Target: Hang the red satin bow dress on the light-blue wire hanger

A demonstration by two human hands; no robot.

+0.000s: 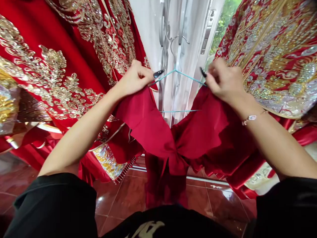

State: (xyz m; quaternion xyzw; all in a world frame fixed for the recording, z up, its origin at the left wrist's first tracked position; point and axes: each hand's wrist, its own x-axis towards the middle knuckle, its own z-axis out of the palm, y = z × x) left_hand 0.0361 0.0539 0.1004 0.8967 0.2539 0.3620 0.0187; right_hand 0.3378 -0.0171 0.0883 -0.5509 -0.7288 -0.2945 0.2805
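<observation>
A thin blue wire hanger with a metal hook and two black clips hangs in front of me. Plain dark red cloth droops from it in a deep fold down the middle. My left hand is closed in a pinch on the cloth's left corner, right at the left black clip. My right hand is closed on the cloth's right corner beside the right black clip. A bracelet sits on my right wrist.
Red garments with heavy gold and silver embroidery hang at left and right. A white sheer curtain and a door frame stand behind the hanger. Glossy red-brown floor tiles lie below.
</observation>
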